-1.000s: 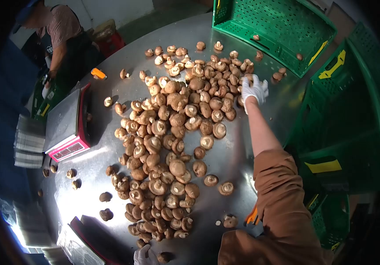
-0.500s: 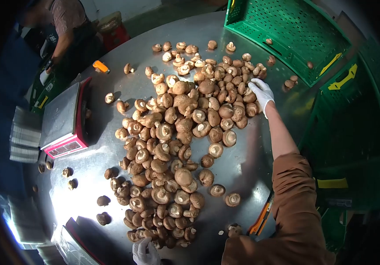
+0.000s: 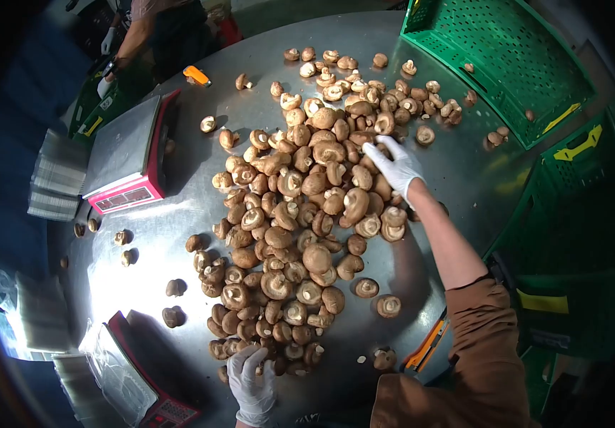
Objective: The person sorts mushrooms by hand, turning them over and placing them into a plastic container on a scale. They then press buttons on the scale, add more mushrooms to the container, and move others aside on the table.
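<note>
Brown shiitake mushrooms (image 3: 300, 214) lie heaped down the middle of a steel table (image 3: 464, 171). The gloved right hand (image 3: 395, 166) rests spread and open on the far side of the heap, holding nothing; the gloved left hand (image 3: 250, 381), fingers also open, touches the near end. Drawing the heap in cleanly seems to call for flat palms and a slow sweep, keeping mushrooms clear of the red scale (image 3: 127, 157) and the green crate (image 3: 507, 57).
</note>
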Motion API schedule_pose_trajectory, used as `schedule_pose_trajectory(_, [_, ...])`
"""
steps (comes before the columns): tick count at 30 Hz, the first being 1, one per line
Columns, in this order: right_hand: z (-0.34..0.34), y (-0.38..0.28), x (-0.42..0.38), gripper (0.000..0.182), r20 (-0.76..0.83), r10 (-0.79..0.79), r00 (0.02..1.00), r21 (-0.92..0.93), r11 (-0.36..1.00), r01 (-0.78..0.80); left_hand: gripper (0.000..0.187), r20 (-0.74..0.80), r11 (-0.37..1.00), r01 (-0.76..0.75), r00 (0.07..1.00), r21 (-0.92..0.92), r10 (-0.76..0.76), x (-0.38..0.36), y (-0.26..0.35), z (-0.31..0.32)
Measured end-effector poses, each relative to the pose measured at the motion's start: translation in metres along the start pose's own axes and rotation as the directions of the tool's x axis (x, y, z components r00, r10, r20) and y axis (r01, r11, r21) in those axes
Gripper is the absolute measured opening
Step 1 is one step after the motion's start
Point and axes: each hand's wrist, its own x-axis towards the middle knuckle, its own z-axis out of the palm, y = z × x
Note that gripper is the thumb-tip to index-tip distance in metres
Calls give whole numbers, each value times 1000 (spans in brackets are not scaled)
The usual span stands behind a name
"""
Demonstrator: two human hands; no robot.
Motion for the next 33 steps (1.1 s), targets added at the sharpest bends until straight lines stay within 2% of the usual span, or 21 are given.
schedule_pose_trajectory(1, [13,-5,-4,89,2,-24,1000,63,998,24,49,32,997,-31,999,67,29,4,9,0])
schedule_pose_trajectory(3, [26,-18,-17,98,73,-94,993,-5,995,95,65,101,975,-99,992,197,80,13,30,3])
schedule_pose_trajectory(4, [41,-33,-31,92,16,-114,993,88,990,112,79,150,968,-142,982,206,113,10,28,9])
schedule_pose_trajectory(5, [41,-41,-45,87,109,-121,987,142,984,105,94,197,960,-184,970,213,142,7,24,17])
schedule_pose_trajectory(6, [53,-43,-51,84,96,-160,982,196,971,139,100,221,927,-223,962,300,160,3,24,23])
schedule_pose_trajectory(9, [87,-60,-73,76,150,-227,962,321,932,170,101,278,866,-233,954,442,115,1,18,25])
schedule_pose_trajectory(10, [97,-70,-85,73,134,-294,946,350,907,232,103,269,896,-165,962,413,53,2,15,24])
schedule_pose_trajectory(11, [120,-66,-92,69,62,-398,915,296,883,364,104,248,895,-151,968,420,47,2,12,23])
schedule_pose_trajectory(13, [138,-81,-117,65,-74,-614,786,71,783,618,104,209,890,-124,977,439,33,-2,6,19])
schedule_pose_trajectory(14, [142,-86,-131,61,-22,-633,774,-4,774,633,104,175,907,-77,985,414,3,-2,3,17])
schedule_pose_trajectory(15, [137,-97,-145,60,34,-663,748,-201,728,655,104,162,907,-66,987,417,-2,-3,-1,14])
schedule_pose_trajectory(21, [143,-100,-196,47,33,-719,694,-293,657,694,101,34,889,46,997,455,-69,-12,-27,-6])
schedule_pose_trajectory(24, [148,-94,-218,42,-66,-753,655,-267,646,715,102,-18,891,138,989,432,-144,-16,-41,-18])
schedule_pose_trajectory(25, [149,-94,-226,45,-56,-750,659,-301,642,705,103,-20,899,172,984,403,-179,-18,-46,-19])
schedule_pose_trajectory(27, [151,-95,-240,47,-31,-761,648,-378,609,697,104,54,937,98,991,335,-123,-26,-54,-20])
schedule_pose_trajectory(29, [157,-94,-255,50,0,-720,694,-387,640,664,100,81,925,49,993,378,-86,-34,-47,-22])
schedule_pose_trajectory(31, [164,-94,-272,53,-46,-692,720,-379,679,628,99,84,951,-15,996,308,-12,-44,-54,-24])
schedule_pose_trajectory(33, [170,-98,-285,52,-48,-673,738,-375,697,611,98,69,953,-21,998,301,0,-53,-59,-29])
